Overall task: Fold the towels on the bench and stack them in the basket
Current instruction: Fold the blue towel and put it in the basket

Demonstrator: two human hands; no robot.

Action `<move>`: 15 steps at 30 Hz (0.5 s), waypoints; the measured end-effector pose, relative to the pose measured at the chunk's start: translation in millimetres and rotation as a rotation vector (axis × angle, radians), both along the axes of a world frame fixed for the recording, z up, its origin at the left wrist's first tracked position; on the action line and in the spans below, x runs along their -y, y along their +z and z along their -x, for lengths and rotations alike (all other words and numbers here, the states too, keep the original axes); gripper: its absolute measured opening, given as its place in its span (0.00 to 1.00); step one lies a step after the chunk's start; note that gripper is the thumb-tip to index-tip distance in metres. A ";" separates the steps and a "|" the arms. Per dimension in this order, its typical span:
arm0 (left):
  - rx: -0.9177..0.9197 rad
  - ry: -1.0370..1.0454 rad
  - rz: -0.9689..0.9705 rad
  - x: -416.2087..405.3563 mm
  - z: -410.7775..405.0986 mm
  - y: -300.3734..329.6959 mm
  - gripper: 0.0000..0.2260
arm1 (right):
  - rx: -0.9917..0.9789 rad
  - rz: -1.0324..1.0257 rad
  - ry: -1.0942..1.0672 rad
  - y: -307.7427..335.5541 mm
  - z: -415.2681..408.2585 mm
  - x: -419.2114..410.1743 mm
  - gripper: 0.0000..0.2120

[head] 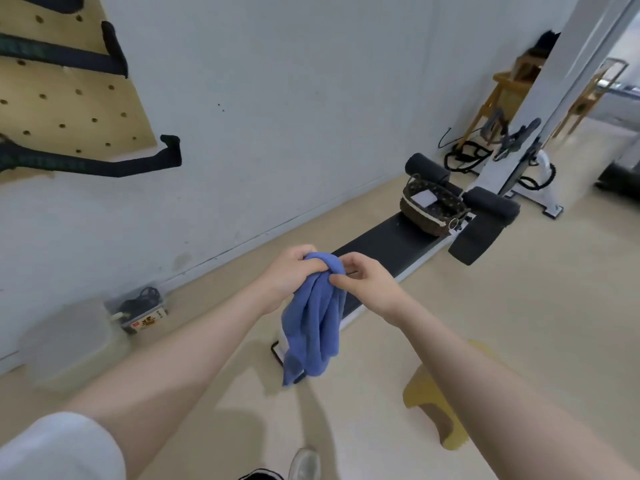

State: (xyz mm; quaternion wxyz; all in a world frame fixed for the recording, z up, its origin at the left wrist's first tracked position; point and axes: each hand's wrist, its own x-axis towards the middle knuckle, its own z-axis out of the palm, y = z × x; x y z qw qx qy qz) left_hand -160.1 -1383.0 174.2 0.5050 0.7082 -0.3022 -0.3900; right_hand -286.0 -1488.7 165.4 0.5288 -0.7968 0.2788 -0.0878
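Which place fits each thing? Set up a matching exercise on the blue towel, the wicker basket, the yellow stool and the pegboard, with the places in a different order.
Things:
1. blue towel
2. wicker basket
3. yellow stool
4. pegboard

Places:
A. on the wall, upper left
B. on the far end of the black bench
C. hanging bunched from both hands, left hand and right hand
D. on the floor, below the right forearm

Pairs: 1-C, 2-B, 3-D, 4-A
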 end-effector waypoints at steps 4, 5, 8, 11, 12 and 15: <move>-0.028 0.061 -0.003 80.7 -41.8 -1.8 0.11 | -0.019 0.212 0.095 -2.2 -32.9 74.5 0.08; -0.027 0.073 -0.018 98.7 -50.0 -4.9 0.13 | -0.015 0.210 0.104 -6.1 -41.3 93.5 0.07; -0.026 0.096 -0.031 150.5 -72.5 -19.7 0.12 | -0.030 0.136 0.118 -18.4 -68.1 154.6 0.06; -0.028 0.126 -0.034 201.0 -90.4 -36.8 0.08 | -0.119 0.068 0.195 -30.5 -98.1 220.3 0.03; -0.028 0.156 -0.037 217.2 -95.7 -43.1 0.08 | -0.142 0.040 0.241 -33.0 -108.4 241.9 0.02; -0.025 0.270 -0.035 266.0 -112.2 -55.5 0.09 | -0.223 -0.026 0.387 -36.3 -140.2 305.5 0.02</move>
